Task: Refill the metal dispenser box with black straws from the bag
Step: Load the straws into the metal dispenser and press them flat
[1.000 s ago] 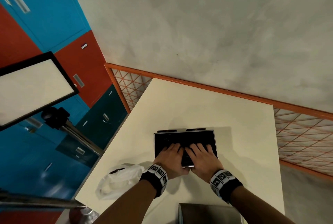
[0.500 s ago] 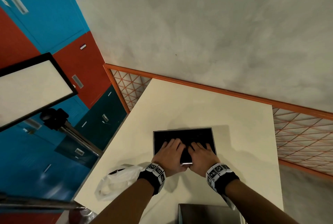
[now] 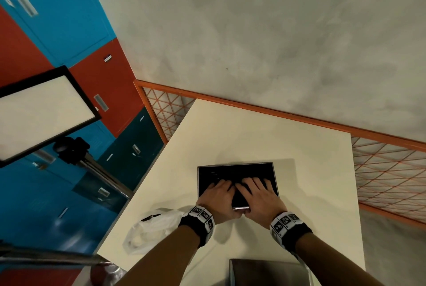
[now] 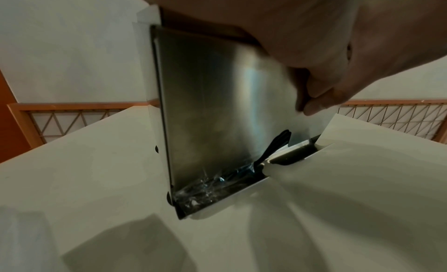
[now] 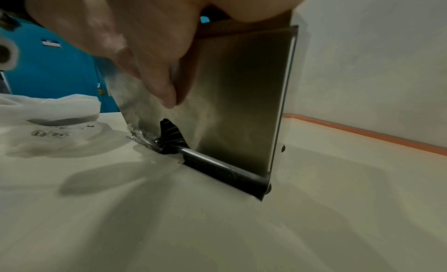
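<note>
— Standing on the cream table (image 3: 265, 129), what is seen first?

— The metal dispenser box (image 3: 237, 170) is seen upright near the middle of the table, its open top dark inside. A brushed steel front wall (image 4: 217, 104) is shown in the left wrist view, with a trough along its foot.

— And what is found beside it?

— A white plastic bag (image 3: 152, 228) is laid at the table's left edge, well apart from the box. A grey metal panel (image 3: 267, 272) is seen at the near edge.

— How are the hands placed?

— The left hand (image 3: 219, 198) and the right hand (image 3: 258, 196) are set side by side over the near rim of the box. The fingers of both are extended, slightly spread, down into the open top, while the thumbs are pressed on the outside of the front wall. Nothing is clasped in either hand as far as can be told.

— Where are the black straws?

— Black straws (image 5: 171, 132) are seen through a notch at the base of the front wall, and wrapped ones (image 4: 205, 188) are lying in the trough. A steel roller (image 5: 217, 165) is fitted along the trough.
</note>
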`<state>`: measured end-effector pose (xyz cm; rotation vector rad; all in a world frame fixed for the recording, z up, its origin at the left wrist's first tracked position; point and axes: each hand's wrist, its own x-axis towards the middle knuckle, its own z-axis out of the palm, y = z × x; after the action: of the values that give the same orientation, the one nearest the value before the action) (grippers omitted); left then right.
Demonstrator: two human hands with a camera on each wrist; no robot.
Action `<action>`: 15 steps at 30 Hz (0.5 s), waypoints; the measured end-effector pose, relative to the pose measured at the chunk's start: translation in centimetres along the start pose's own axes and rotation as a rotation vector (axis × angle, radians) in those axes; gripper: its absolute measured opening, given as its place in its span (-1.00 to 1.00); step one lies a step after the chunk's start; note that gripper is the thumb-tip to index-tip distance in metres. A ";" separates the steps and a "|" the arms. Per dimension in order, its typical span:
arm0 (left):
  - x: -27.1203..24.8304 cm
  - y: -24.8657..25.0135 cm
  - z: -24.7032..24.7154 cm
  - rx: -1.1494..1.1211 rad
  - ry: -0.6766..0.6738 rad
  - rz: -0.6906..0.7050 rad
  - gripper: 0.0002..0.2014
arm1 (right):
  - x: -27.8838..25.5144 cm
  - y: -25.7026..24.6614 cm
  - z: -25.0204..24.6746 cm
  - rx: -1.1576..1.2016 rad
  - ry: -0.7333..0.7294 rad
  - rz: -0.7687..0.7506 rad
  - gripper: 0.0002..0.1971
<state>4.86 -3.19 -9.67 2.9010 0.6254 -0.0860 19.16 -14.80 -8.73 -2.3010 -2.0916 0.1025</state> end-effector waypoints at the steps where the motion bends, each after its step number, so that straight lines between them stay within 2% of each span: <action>1: 0.0 0.0 0.1 0.001 0.004 -0.002 -0.20 | -0.1 0.0 0.0 -0.002 -0.009 -0.007 -0.30; 6: -0.1 0.0 0.3 -0.013 0.009 0.008 -0.20 | -0.2 0.0 0.4 -0.003 -0.050 -0.004 -0.26; 11: -0.3 0.0 0.4 -0.034 0.035 0.031 -0.29 | 0.2 0.0 0.6 -0.015 -0.133 0.063 -0.44; 15: -0.5 0.0 0.3 -0.030 0.093 0.064 -0.39 | 0.3 -0.1 0.5 -0.018 -0.155 0.069 -0.48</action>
<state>4.35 -3.43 -9.89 2.9064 0.5428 0.0658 19.07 -14.48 -9.27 -2.4494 -2.0889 0.2741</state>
